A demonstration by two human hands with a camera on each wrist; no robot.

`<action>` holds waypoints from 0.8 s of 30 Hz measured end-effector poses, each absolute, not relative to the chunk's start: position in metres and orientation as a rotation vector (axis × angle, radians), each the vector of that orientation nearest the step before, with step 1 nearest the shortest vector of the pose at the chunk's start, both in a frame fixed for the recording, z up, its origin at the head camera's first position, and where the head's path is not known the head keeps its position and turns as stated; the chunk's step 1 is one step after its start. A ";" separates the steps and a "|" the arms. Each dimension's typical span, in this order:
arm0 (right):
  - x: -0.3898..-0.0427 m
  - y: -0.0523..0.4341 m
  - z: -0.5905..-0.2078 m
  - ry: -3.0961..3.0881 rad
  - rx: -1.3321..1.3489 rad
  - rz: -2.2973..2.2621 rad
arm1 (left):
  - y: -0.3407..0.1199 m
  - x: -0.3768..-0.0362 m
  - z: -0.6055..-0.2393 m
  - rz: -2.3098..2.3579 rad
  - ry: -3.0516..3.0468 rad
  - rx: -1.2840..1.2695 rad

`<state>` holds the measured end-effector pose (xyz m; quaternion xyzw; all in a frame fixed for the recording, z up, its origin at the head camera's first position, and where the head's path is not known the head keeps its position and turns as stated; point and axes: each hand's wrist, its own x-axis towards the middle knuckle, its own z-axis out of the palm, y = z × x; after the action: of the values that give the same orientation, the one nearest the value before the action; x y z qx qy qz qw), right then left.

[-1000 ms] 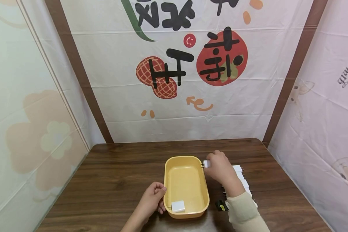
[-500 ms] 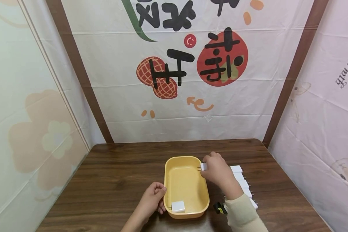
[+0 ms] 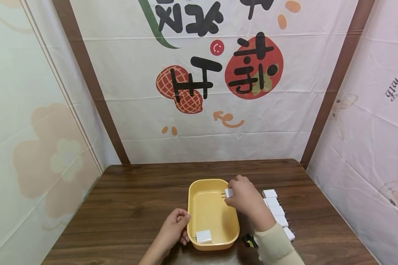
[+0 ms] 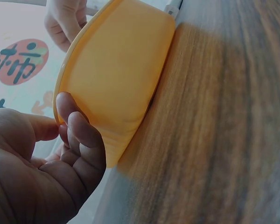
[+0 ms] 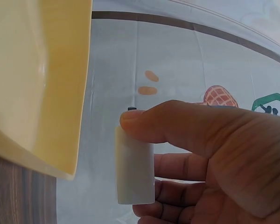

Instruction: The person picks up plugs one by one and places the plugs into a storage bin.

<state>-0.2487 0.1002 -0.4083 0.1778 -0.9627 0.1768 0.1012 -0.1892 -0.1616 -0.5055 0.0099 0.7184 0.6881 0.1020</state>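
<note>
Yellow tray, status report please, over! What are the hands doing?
Right hand pinches white plug over yellow tray. Left hand rests against tray's side. One plug already inside. Nothing blocking.

The right hand holds a small white plug over the far right edge of the yellow tub. The left hand rests against the tub's left side. Another white plug lies inside. More plugs sit in a row on the table.

Dark wooden table; printed cloth walls, brown corner strips, soft even light
</note>
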 end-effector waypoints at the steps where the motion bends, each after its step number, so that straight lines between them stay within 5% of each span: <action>1: -0.249 0.100 -0.409 -2.844 0.526 0.524 | -0.161 -0.189 -0.505 2.032 2.121 0.027; 24: -0.244 0.084 -0.418 -2.823 0.653 0.469 | -0.160 -0.190 -0.508 2.020 2.125 0.015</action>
<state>-0.2445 0.0840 -0.4185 0.2213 -0.9566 0.1591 0.1031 -0.1902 -0.1602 -0.5084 0.0050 0.7208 0.6852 0.1047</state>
